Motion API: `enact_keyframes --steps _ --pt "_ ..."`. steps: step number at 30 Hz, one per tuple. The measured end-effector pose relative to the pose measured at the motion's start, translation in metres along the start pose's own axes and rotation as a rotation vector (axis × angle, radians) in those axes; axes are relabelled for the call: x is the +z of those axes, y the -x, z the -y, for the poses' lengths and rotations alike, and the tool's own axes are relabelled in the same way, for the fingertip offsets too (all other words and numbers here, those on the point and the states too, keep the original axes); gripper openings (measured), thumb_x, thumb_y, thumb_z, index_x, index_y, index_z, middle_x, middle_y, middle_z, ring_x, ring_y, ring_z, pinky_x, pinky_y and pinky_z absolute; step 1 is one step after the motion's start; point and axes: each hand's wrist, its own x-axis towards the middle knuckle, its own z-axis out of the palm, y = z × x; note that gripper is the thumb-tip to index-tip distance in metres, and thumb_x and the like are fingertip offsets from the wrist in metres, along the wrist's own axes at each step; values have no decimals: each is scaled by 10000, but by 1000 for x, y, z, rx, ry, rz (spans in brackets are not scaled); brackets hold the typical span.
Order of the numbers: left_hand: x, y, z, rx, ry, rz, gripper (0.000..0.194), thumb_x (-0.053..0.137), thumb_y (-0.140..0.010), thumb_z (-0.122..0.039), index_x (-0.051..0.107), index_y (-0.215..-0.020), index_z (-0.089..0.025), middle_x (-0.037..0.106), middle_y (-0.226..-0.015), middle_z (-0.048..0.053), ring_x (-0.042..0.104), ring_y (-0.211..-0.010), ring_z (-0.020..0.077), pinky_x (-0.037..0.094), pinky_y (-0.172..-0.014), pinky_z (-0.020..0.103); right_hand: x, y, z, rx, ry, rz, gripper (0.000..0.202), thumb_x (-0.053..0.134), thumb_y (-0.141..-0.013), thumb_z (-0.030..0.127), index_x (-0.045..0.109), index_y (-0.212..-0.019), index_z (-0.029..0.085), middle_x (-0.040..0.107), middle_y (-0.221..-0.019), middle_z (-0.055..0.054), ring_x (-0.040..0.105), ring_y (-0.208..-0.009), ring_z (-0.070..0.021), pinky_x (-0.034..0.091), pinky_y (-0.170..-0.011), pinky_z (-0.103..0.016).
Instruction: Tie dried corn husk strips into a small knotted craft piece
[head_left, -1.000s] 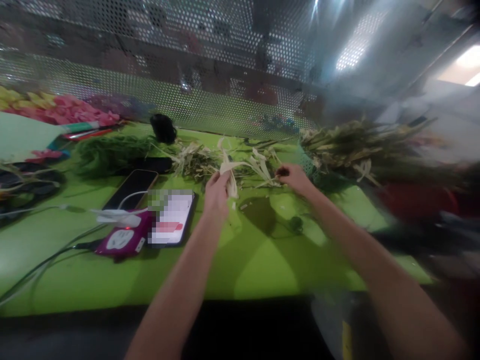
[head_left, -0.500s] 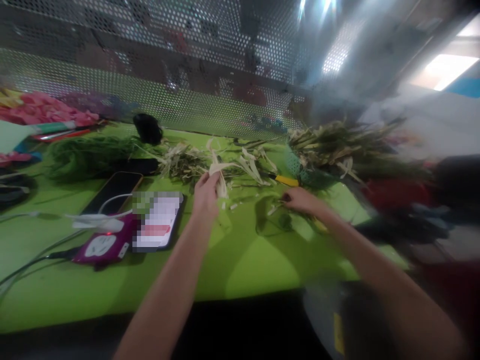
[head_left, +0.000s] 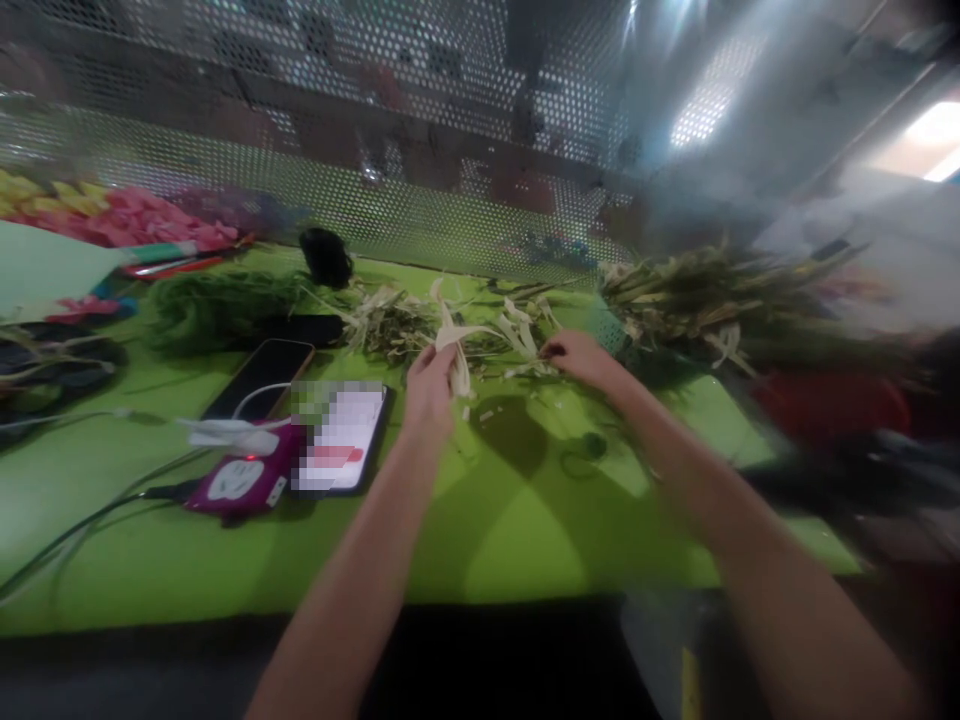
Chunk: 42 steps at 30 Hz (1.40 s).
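Observation:
My left hand (head_left: pixel 430 388) is closed on a pale dried leaf strip (head_left: pixel 459 335), whose ends curl up and hang down past the fingers. To the right, my right hand (head_left: pixel 581 358) has its fingertips pinched beside another bunch of pale dried strips (head_left: pixel 519 328). Whether a thin stem is between those fingertips is too blurred to make out. A heap of dried stems and leaves (head_left: pixel 390 325) lies just beyond my left hand. Small pale scraps (head_left: pixel 491 413) are scattered on the green tabletop (head_left: pixel 517 540) between my hands.
Left of my arms lie a lit phone (head_left: pixel 341 440), a dark phone (head_left: pixel 262 375) and a magenta power box (head_left: pixel 244 480) with cables. Green netting (head_left: pixel 217 305) sits behind. At right, a teal perforated basket (head_left: pixel 611 325) holds dried stalks (head_left: pixel 697 290). A perforated metal panel (head_left: pixel 450 170) stands behind.
My right hand has moved left and away from me, toward the dried strips; the yellow-handled tool no longer shows. My left hand still holds its strip. The whole view has shifted slightly.

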Motion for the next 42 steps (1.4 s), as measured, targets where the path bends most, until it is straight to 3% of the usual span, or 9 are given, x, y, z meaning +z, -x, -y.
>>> enact_keyframes --steps 9,15,20,24,28,30,35,38,42 --pt "0 -2 0 -10 24 9 225 761 -696 -322 709 -878 -201 687 -846 39 608 -706 128 444 -643 263 -7 -11 -1 2 -336 -77 265 617 -776 240 742 -980 128 735 -830 -48 636 -688 -157 462 -649 -245" --pt "-1 -3 0 15 50 0 221 761 -687 -340 706 -847 -197 692 -836 36 595 -691 118 432 -629 251 23 -16 23 -17 38 102 277 669 -762 188 734 -1031 177 736 -984 -75 653 -884 -210 468 -742 -266" --pt "-3 -4 0 2 36 -8 225 760 -688 -337 701 -854 -199 680 -802 29 597 -681 119 429 -637 252 41 -16 35 -20 62 109 151 625 -758 105 718 -873 136 714 -979 -151 639 -921 -247 470 -790 -303" --pt "-2 -3 -1 10 40 -19 228 762 -681 -337 690 -846 -198 683 -806 30 600 -667 117 437 -640 256 15 -11 24 -48 -41 31 196 584 -800 165 662 -978 144 692 -1000 -100 624 -912 -208 476 -791 -293" --pt "1 -4 -1 19 40 -21 222 767 -655 -319 685 -823 -198 676 -758 13 601 -653 115 430 -610 234 -24 8 2 -10 -499 -154 221 548 -820 239 588 -1018 149 665 -823 -35 594 -698 -157 468 -649 -274" --pt "2 -3 -1 28 53 -31 219 769 -638 -306 685 -808 -196 672 -735 6 596 -644 111 424 -589 222 -42 28 -12 -2 -588 -212 244 570 -807 259 581 -1024 149 654 -807 -20 568 -652 -141 447 -627 -263" --pt "8 -1 0 56 82 -36 193 763 -612 -282 687 -758 -182 666 -709 2 592 -638 102 426 -584 207 -53 92 -49 71 -68 -7 221 631 -786 260 671 -987 177 685 -870 -31 599 -774 -184 403 -682 -262" --pt "12 3 6 27 56 10 226 775 -590 -285 699 -776 -182 687 -752 11 611 -662 111 435 -598 218 -28 117 -63 232 215 88 175 597 -811 207 696 -950 171 717 -934 -83 630 -839 -218 391 -690 -268" --pt "14 7 17 -20 -28 67 272 783 -592 -301 722 -828 -181 714 -831 36 634 -724 135 451 -631 234 3 120 -70 297 251 65 127 601 -803 182 698 -883 161 725 -916 -119 642 -817 -225 386 -668 -265"
